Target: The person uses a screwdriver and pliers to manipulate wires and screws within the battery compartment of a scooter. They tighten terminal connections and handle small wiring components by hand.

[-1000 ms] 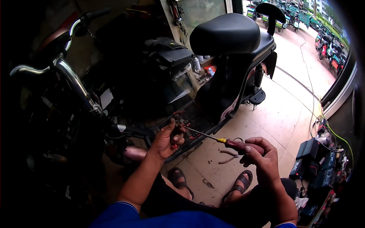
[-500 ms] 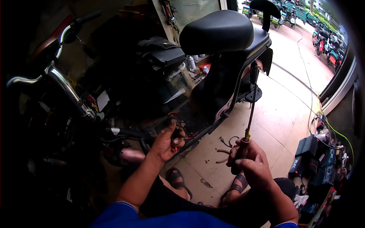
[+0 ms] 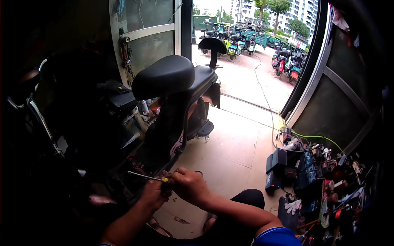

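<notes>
My two hands meet in front of the scooter's footboard. A screwdriver (image 3: 143,176) with a bright shaft and a yellow collar points left from between them. Its handle is mostly hidden by the fingers of my right hand (image 3: 191,186), which is closed on it. Just below the collar, my left hand (image 3: 152,196) is closed and touches or nearly touches the right. Something dark shows at its fingers, too shaded to name. Beyond the hands stands an electric scooter with a black seat (image 3: 164,78) and a small black backrest (image 3: 212,45).
Several batteries (image 3: 276,160) and loose parts are piled along the right wall, with a white glove (image 3: 293,206) beside them. A yellow-green cable (image 3: 314,136) crosses the pile. Chrome handlebars (image 3: 41,119) rise at the left. Parked scooters (image 3: 234,45) stand outside the doorway.
My view has swung right and up, showing more of the doorway. The hands have come together. The screwdriver has tipped from upright to pointing left.
</notes>
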The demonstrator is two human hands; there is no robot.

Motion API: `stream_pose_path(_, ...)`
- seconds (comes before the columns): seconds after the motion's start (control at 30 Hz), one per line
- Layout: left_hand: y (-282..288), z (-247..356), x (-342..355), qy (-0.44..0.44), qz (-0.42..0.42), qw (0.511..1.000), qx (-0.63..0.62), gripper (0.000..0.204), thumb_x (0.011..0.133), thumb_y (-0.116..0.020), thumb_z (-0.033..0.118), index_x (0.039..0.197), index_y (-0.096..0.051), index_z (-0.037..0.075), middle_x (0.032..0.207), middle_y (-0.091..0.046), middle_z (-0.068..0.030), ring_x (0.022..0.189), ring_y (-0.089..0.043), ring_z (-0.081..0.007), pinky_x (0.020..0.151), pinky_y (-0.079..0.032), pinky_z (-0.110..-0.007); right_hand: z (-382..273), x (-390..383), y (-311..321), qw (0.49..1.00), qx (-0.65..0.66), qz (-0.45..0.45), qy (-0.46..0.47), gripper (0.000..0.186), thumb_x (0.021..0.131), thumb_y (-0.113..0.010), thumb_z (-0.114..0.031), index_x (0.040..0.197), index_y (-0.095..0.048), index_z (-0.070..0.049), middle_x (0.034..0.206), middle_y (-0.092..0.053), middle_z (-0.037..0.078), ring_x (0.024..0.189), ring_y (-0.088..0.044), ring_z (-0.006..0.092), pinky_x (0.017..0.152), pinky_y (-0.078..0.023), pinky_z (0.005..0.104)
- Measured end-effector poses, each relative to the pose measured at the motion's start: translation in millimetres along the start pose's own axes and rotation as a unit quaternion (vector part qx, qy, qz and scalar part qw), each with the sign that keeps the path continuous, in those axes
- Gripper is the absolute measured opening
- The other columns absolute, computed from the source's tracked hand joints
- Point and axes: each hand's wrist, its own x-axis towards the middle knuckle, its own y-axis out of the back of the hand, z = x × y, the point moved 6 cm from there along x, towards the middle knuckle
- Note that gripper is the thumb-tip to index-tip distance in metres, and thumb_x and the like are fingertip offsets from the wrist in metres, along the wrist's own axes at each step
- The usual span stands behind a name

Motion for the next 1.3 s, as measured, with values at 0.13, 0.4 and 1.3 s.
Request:
stream_pose_path(0.13, -6, 10, -32, -0.004, -0.032, 0.997, 0.068, 0.027, 0.107, -0.053, 0.032, 0.102, -0.063, 0.008, 0.080, -0.062, -0.0034, 0.061, -0.055, -0.0124, 0.052, -0.043, -0.027, -16, -9, 10, 0.995, 0.002, -0.038, 0.093, 0.023, 0.086, -0.074, -0.016, 0.107, -0.066, -0.010, 0.090, -0.064, 0.008, 0.072, -0.067, 0.0310, 0.060, -0.055, 0.0409)
stream_pose_path(0.4, 17, 6, -62, -0.009, -0.041, 0.999, -0.017, 0.033, 0.111, -0.046, 0.032, 0.096, -0.061, 0.006, 0.094, -0.065, -0.0100, 0.074, -0.057, -0.0202, 0.069, -0.050, -0.043, 40, 46, 183, 0.914, -0.302, 0.219, 0.159, 0.026, 0.095, -0.071, -0.020, 0.112, -0.066, -0.002, 0.081, -0.069, 0.008, 0.065, -0.066, 0.0218, 0.058, -0.053, 0.0346)
stream_pose_path(1.3, 131, 52, -23, -0.152, 0.044, 0.961, -0.226, 0.030, 0.101, -0.040, 0.001, 0.127, -0.056, -0.001, 0.132, -0.065, -0.0191, 0.118, -0.068, -0.0308, 0.078, -0.054, -0.026, -31, 20, 12, 0.928, 0.356, 0.021, -0.109, 0.046, 0.088, -0.068, 0.015, 0.130, -0.052, 0.006, 0.120, -0.067, 0.016, 0.113, -0.068, 0.0212, 0.102, -0.053, 0.0334)
